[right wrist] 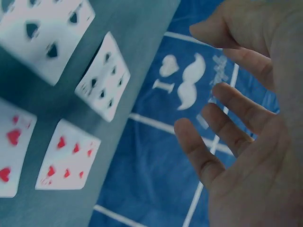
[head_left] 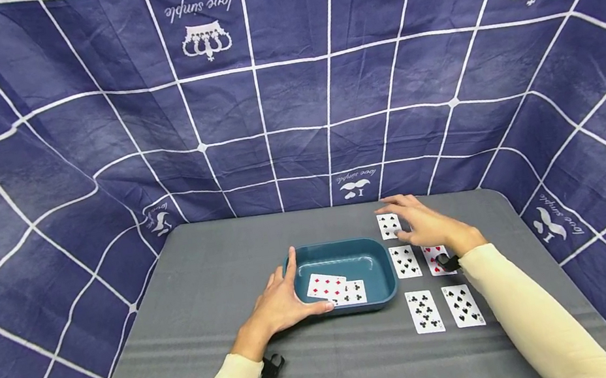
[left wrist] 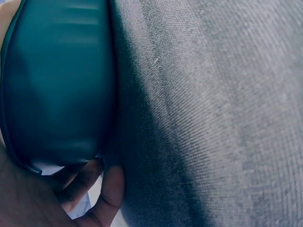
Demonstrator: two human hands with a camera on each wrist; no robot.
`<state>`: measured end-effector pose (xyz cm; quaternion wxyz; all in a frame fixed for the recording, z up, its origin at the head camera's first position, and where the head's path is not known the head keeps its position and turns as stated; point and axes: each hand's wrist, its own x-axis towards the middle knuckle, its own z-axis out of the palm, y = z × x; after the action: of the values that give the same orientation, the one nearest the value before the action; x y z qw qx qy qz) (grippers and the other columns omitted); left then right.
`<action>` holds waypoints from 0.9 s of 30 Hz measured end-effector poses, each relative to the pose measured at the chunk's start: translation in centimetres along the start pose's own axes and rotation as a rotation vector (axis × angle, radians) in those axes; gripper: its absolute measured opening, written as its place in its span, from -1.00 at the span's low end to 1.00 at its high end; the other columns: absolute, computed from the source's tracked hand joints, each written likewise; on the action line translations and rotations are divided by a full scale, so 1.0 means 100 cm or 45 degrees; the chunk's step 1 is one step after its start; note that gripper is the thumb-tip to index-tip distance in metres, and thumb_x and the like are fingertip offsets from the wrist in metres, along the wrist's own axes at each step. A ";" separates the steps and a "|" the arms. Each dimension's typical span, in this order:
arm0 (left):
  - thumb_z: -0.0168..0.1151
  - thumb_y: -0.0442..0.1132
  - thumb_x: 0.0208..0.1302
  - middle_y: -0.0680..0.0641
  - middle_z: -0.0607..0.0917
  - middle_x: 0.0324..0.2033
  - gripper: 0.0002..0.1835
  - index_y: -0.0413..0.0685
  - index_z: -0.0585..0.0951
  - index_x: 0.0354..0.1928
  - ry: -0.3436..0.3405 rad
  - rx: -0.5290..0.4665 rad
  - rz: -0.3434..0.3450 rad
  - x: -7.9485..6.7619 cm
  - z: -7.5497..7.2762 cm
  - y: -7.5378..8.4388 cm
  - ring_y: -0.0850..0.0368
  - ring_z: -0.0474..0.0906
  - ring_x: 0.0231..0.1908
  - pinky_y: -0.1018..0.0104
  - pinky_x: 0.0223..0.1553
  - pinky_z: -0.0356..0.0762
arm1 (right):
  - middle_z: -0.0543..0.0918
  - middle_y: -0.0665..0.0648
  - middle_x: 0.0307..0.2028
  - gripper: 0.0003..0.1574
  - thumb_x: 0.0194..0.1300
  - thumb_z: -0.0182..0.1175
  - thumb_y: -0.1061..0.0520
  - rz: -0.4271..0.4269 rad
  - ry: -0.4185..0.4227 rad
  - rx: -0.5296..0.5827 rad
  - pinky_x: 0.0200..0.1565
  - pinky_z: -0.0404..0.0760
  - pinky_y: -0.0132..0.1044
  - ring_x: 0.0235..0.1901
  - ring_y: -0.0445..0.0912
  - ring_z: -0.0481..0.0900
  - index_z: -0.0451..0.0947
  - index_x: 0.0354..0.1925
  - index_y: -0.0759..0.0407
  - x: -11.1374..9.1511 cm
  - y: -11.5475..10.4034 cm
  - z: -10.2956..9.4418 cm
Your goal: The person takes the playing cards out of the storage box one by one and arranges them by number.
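Note:
A teal tray [head_left: 371, 267] rests on the grey cloth, gripped at its left end by my left hand [head_left: 282, 301]. The thumb lies over the front rim, and the left wrist view shows fingers curled against the outside of the tray [left wrist: 59, 90]. Inside lie a diamonds playing card [head_left: 323, 285] and a clubs card [head_left: 357, 291], overlapping. My right hand [head_left: 424, 222], holding nothing, hovers over the back-right cards with its fingers spread. Nearest it are a spades card [head_left: 388, 223] and, hidden by the hand in the head view, a six of hearts [right wrist: 68, 158].
Other face-up cards lie right of the tray: a spades card [head_left: 406, 262], a hearts card [head_left: 434, 254], a clubs card [head_left: 425, 312] and another spades card [head_left: 464, 306]. A blue gridded cloth [head_left: 289, 98] hangs around the back and sides of the grey table [head_left: 332, 376].

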<state>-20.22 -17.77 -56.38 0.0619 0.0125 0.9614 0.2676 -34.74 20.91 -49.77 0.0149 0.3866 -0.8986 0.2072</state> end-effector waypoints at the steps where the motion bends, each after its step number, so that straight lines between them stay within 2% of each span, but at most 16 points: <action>1: 0.60 0.83 -0.17 -0.28 0.39 0.77 0.78 0.53 -0.28 0.94 0.001 0.002 0.000 0.000 0.000 0.000 -0.25 0.43 0.69 -0.54 0.37 0.63 | 0.47 0.45 0.67 -0.20 0.42 0.41 0.39 -0.018 0.002 -0.003 0.57 0.43 0.51 0.60 0.47 0.42 0.62 0.58 0.17 0.002 -0.004 0.000; 12: 0.62 0.80 -0.15 -0.31 0.35 0.79 0.77 0.50 -0.28 0.95 -0.025 -0.005 -0.010 0.000 -0.001 0.000 -0.30 0.40 0.72 -0.57 0.42 0.59 | 0.53 0.31 0.66 -0.22 0.46 0.52 0.27 -0.201 -0.087 -0.041 0.55 0.56 0.42 0.62 0.35 0.50 0.64 0.58 0.09 0.022 -0.050 0.009; 17: 0.63 0.78 -0.12 -0.30 0.36 0.78 0.76 0.39 -0.21 0.96 -0.027 -0.016 -0.006 0.000 -0.001 0.001 -0.30 0.41 0.71 -0.57 0.42 0.59 | 0.55 0.21 0.66 -0.22 0.48 0.54 0.22 -0.251 -0.147 -0.060 0.48 0.65 0.36 0.59 0.25 0.54 0.64 0.58 0.03 0.029 -0.067 0.017; 27: 0.59 0.82 -0.12 -0.29 0.36 0.78 0.77 0.36 -0.20 0.97 -0.028 -0.019 -0.002 0.000 0.000 -0.001 -0.30 0.43 0.70 -0.57 0.40 0.60 | 0.57 0.19 0.66 -0.16 0.44 0.61 0.18 -0.354 -0.315 -0.083 0.56 0.59 0.32 0.55 0.18 0.56 0.62 0.60 0.00 0.045 -0.096 0.032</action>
<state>-20.25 -17.83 -56.40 0.0726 0.0143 0.9587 0.2748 -30.69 10.68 -48.41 -0.0547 0.5290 -0.8376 0.1248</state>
